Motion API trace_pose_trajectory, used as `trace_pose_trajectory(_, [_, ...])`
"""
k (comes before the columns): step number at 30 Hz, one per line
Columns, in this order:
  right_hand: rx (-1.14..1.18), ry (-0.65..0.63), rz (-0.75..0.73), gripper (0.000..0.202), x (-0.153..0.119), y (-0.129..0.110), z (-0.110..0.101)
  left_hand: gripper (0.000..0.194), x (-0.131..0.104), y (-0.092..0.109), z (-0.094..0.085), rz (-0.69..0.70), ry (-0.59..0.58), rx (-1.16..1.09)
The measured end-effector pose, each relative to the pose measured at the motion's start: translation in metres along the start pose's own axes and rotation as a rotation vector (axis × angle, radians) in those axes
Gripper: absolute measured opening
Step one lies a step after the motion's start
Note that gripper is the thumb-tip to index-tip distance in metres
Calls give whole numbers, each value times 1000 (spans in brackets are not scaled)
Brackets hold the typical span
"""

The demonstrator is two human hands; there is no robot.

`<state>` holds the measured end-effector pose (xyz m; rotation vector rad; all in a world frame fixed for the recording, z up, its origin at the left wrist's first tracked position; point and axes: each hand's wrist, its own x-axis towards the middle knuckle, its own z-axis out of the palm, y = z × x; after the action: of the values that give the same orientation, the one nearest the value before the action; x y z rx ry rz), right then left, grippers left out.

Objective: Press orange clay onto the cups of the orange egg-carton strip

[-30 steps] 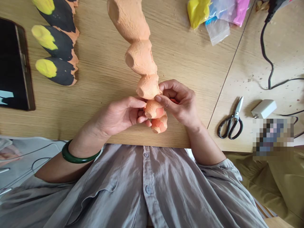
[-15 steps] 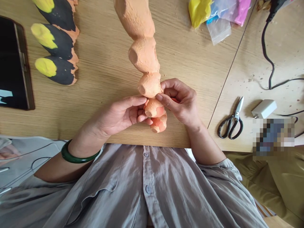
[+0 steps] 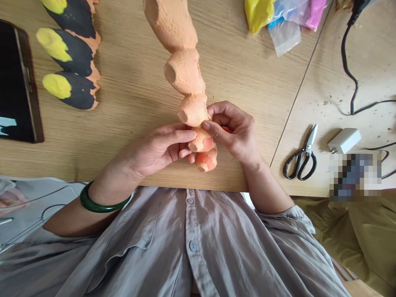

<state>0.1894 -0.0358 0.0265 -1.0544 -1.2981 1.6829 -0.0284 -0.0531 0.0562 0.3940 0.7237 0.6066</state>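
Here it is, the orange lumpy strip, its lowest segment close to the near edge of the bench, the rest running away from that edge and out of view. Both hands are at this near end! The right hand's thumb and forefinger pinch the strip's right-hand rim, just by a narrow joint, and a red-orange scrap peeks out under that hand. The left hand lays its thumb on the second-lowest segment, other fingers curled alongside, partly hidden; I can't tell whether they clamp it. Smooth, redder patches on the two lowest segments, rough orange above: looks to me like close pressing work at the rim. The next move, I'd judge, calls for a steady left hand and light right-hand pressure, sparing those joints. Farther out, on the left, a black-and-yellow strip and a dark-screened device; well back from the near edge, a yellow packet; over right, nearer that edge, scissors beside a white adapter.
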Motion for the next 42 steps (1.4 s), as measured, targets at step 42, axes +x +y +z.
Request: trace_pose_trajectory(42, [15,-31,48,50,-2,-10,1,30,-3,-2,4,-11,77,79])
